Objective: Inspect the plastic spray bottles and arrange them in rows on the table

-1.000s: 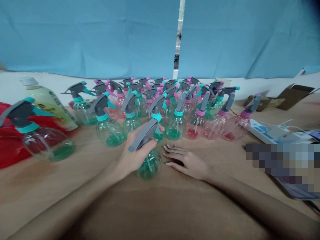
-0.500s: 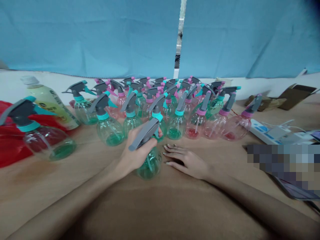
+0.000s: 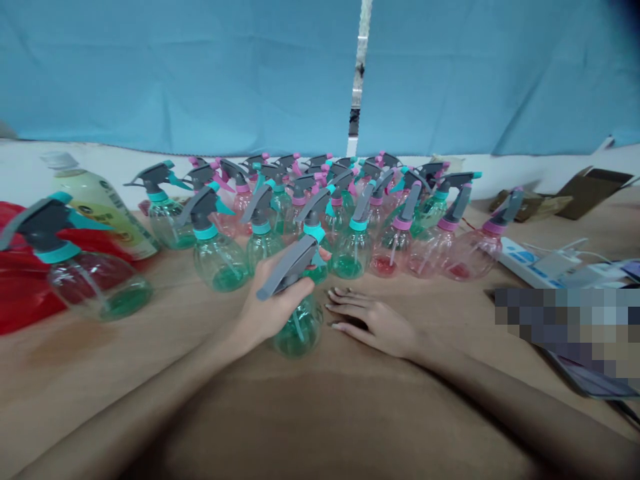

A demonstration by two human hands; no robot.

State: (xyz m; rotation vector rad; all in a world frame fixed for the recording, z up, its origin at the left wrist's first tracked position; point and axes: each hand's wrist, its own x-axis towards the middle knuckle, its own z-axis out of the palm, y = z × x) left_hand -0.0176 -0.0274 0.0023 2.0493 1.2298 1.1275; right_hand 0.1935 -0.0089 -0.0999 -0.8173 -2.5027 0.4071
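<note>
My left hand [image 3: 267,310] is wrapped round the neck of a clear green spray bottle [image 3: 299,330] that stands on the brown table [image 3: 320,407]. Its grey trigger head [image 3: 286,268] sticks out over my knuckles. My right hand [image 3: 373,320] lies flat on the table just right of that bottle, fingers stretched out and holding nothing. Right behind both hands stands a crowd of several green and pink spray bottles [image 3: 353,250] with grey heads.
At the left, a lone spray bottle [image 3: 75,270] sits before a red object [image 3: 15,293], with a yellowish capped bottle [image 3: 97,207] behind. A white power strip [image 3: 537,263] with cables lies at the right, a brown box [image 3: 587,190] beyond it. A blue curtain [image 3: 200,73] backs the table.
</note>
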